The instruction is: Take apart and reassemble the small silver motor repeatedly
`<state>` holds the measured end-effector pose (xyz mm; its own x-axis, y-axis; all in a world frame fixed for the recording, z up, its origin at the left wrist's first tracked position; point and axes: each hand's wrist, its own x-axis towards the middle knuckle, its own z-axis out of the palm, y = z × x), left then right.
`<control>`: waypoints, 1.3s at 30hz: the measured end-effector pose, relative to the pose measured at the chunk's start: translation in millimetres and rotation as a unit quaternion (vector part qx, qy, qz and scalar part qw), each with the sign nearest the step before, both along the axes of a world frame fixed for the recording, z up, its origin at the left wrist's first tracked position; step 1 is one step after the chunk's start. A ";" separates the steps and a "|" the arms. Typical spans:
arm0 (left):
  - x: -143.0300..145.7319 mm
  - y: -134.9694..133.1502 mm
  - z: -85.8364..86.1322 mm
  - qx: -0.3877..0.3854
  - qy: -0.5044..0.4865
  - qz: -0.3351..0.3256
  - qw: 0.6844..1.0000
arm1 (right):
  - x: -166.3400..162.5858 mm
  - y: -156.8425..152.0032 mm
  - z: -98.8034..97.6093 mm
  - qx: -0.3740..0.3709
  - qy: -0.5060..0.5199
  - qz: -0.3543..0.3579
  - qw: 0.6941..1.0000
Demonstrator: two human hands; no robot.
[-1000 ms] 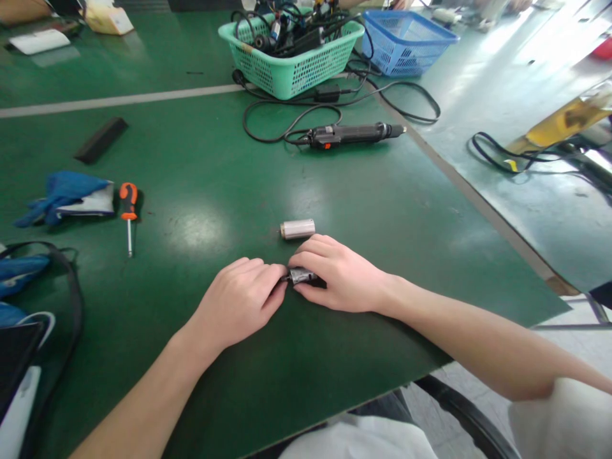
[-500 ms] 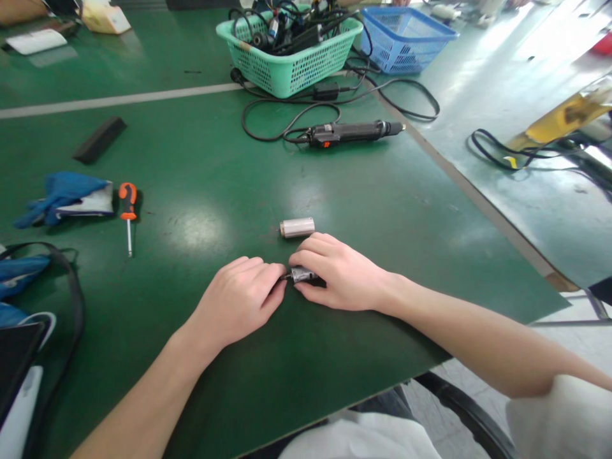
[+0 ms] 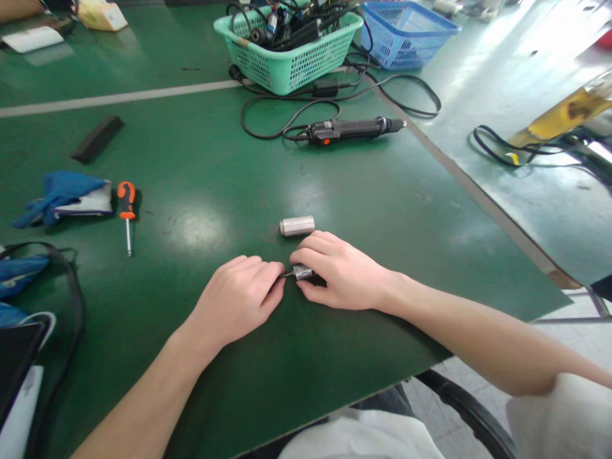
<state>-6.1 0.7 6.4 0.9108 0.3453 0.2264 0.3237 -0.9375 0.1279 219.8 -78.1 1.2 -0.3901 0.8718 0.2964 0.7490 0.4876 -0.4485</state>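
Observation:
My right hand (image 3: 342, 271) is closed around a small dark-grey metal cylinder (image 3: 303, 273); my palm hides its far end. A thin metal shaft (image 3: 289, 274) runs from the cylinder's left end to my left hand (image 3: 246, 290), whose thumb and index finger pinch it. What lies deeper inside that pinch is hidden. Just beyond my right fingertips, a silver metal sleeve (image 3: 297, 225) rests on its side on the green mat, a narrow pin at its left end.
A black electric screwdriver (image 3: 356, 130) with a looping cord lies farther back, before a green basket (image 3: 291, 67) of tools and cables and a blue basket (image 3: 406, 38). At left are an orange-handled screwdriver (image 3: 127, 201), blue gloves (image 3: 76, 191) and a black bar (image 3: 98, 138).
My right hand and the metal cylinder have shifted very slightly right, and a little more of the thin shaft shows between my hands. The sleeve stays put.

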 end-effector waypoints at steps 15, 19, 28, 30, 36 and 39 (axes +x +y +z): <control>-1.1 -0.4 -0.4 -0.002 0.011 0.008 1.000 | 0.7 0.0 0.0 0.004 0.001 0.002 1.000; -1.9 -0.4 -0.9 -0.001 0.009 0.003 1.000 | 0.9 -0.1 0.0 0.002 0.003 0.002 1.000; -1.9 1.8 -3.2 -0.001 0.003 -0.005 1.000 | 0.4 1.1 -1.0 0.006 -0.003 0.008 1.000; -2.8 2.7 -4.1 -0.005 0.002 -0.005 1.000 | 0.4 1.3 -1.1 0.006 -0.004 0.010 1.000; -2.5 1.6 -3.5 -0.010 -0.021 -0.001 1.000 | 4.0 1.8 1.5 0.018 -0.040 0.036 0.998; -1.2 0.1 -3.7 -0.006 -0.013 0.022 1.000 | 5.0 0.1 10.9 0.030 -0.093 0.076 0.992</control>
<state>-7.2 0.7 2.7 0.8879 0.3887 0.2460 0.3616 -0.9203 0.1490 224.8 -78.0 12.1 -0.5682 0.7819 0.2564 0.7318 0.6226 -0.2770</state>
